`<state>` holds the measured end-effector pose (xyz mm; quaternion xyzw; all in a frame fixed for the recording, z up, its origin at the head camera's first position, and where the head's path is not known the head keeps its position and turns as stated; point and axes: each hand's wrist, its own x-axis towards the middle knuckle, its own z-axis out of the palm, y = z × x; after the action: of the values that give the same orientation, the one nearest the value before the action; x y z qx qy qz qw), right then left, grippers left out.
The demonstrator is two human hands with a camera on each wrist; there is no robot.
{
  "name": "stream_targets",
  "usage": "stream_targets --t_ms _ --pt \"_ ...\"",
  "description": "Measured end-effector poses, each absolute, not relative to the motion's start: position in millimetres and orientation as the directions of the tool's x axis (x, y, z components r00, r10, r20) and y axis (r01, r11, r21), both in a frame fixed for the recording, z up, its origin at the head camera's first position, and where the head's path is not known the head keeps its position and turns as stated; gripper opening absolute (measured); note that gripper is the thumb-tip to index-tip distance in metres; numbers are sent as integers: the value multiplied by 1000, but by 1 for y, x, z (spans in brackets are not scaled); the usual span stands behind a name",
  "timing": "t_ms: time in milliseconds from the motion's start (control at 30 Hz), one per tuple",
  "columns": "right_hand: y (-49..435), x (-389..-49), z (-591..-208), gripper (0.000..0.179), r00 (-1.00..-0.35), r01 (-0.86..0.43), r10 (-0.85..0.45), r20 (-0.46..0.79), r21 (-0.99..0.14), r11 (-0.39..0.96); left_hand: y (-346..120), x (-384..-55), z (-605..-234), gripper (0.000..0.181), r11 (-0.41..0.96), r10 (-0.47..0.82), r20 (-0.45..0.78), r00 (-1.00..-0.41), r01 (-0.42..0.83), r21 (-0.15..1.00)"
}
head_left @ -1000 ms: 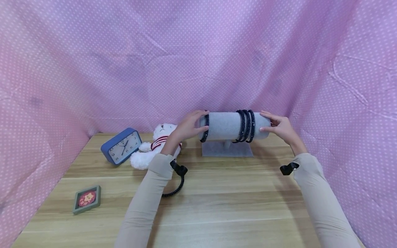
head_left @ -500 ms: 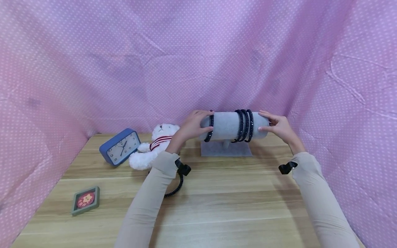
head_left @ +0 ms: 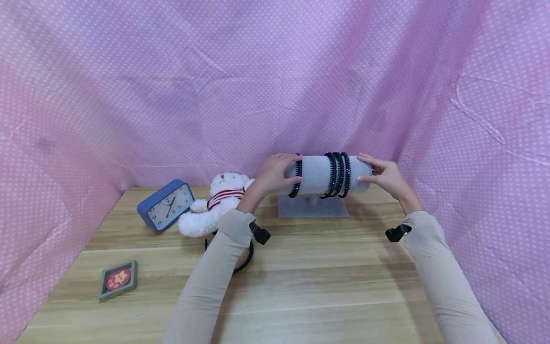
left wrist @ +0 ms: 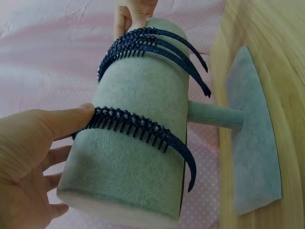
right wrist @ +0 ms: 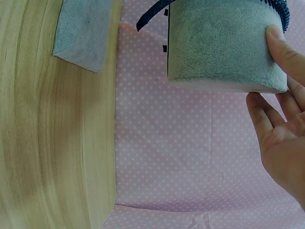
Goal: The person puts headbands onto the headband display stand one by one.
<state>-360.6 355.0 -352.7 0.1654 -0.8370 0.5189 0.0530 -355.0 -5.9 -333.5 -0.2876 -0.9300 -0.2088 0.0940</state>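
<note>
A grey plush headband display stand [head_left: 316, 175] has a horizontal roll on a post and flat base. My left hand [head_left: 271, 176] pinches a dark toothed headband [left wrist: 138, 125] near the roll's left end, thumb on its beaded band. The other left fingers lie behind the roll, partly hidden. Further right on the roll sit three similar headbands [left wrist: 147, 47], close together. My right hand [head_left: 390, 179] grips the roll's right end, with the thumb [right wrist: 286, 52] on the near surface and fingers at the end and far side. Another dark headband [head_left: 246, 264] lies on the table, partly behind my left sleeve.
A white plush bear [head_left: 202, 222] in a striped top lies left of the stand, partly behind my left arm. Beside it stands a blue clock [head_left: 165, 205]. A small green frame [head_left: 118, 280] is at the table's left front. Pink dotted cloth [head_left: 275, 86] hangs around the table.
My left hand has slid the pinched headband to the right along the roll, towards the other three. My right hand keeps its grip on the roll's right end.
</note>
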Motion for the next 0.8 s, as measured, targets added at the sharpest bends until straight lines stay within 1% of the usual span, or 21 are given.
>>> stream_targets --t_ms 333,500,800 --pt "356 -359 -352 67 -936 -339 -238 258 -840 424 7 -353 -331 62 763 499 285 -819 570 304" --pt "357 -361 -354 67 -929 -360 -248 276 -830 426 14 -353 -331 62 773 496 278 -823 564 289" --pt "358 -363 -355 67 -925 -373 -247 289 -816 442 26 -353 -333 61 770 507 290 -812 578 270"
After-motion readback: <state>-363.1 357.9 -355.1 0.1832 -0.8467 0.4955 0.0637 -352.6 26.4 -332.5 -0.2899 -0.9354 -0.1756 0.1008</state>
